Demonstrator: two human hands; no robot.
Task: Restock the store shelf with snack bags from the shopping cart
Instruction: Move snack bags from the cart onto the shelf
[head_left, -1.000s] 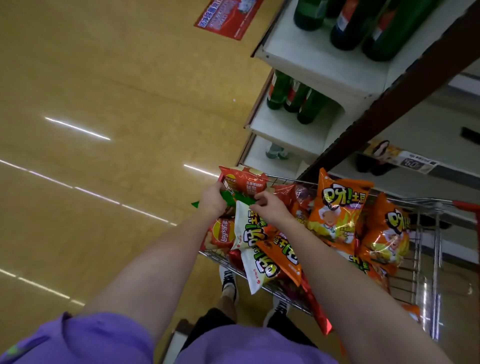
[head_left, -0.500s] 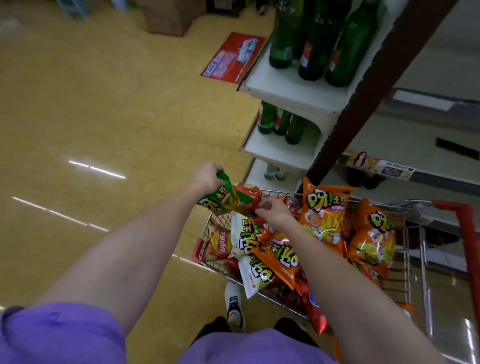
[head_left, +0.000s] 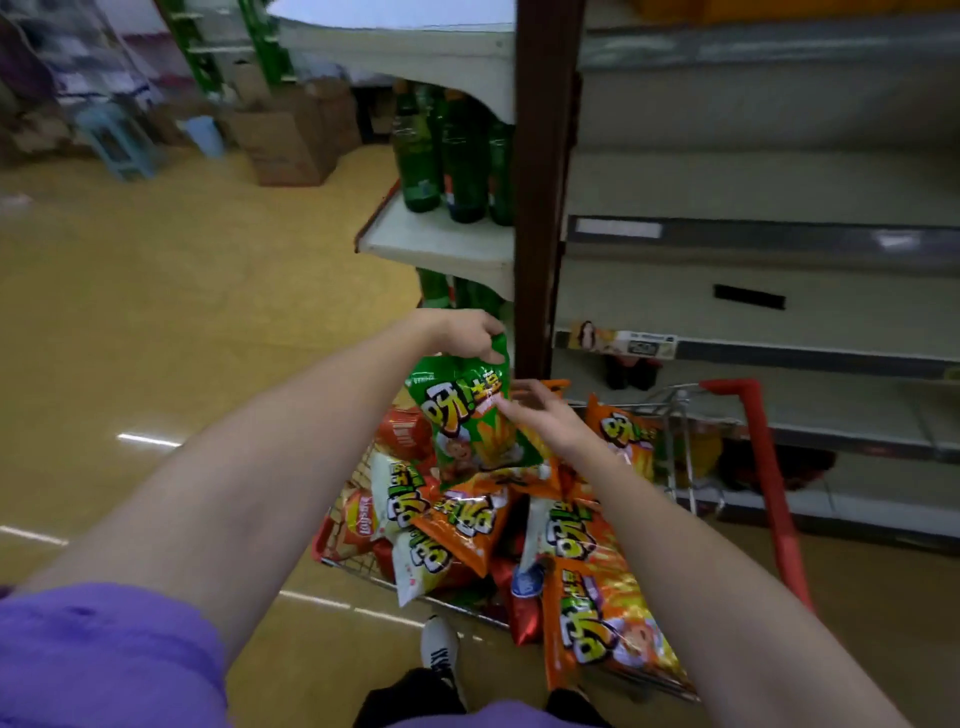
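green bag (head_left: 470, 415) lifted from cart (head_left: 769, 467) | left hand (head_left: 460, 332) fingers pinching it | right hand (head_left: 540, 413) fingers spread

- The shopping cart (head_left: 675, 410), wire-sided with a red handle, carries a loose heap of snack bags (head_left: 467, 519): orange, white and red ones lying across one another, some hanging over its near rim.
- The end shelf (head_left: 441, 241), a pale board left of the brown upright, bears green bottles (head_left: 457, 156) standing together at its back (labels too blurred to read).
- The long shelves (head_left: 753, 306) right of the upright are grey; one carries a price strip on its front edge, and a dark item sits just beneath that strip.
- The yellow floor (head_left: 182, 312) holds cardboard boxes (head_left: 291, 140) and a blue stool (head_left: 117, 140) far back.
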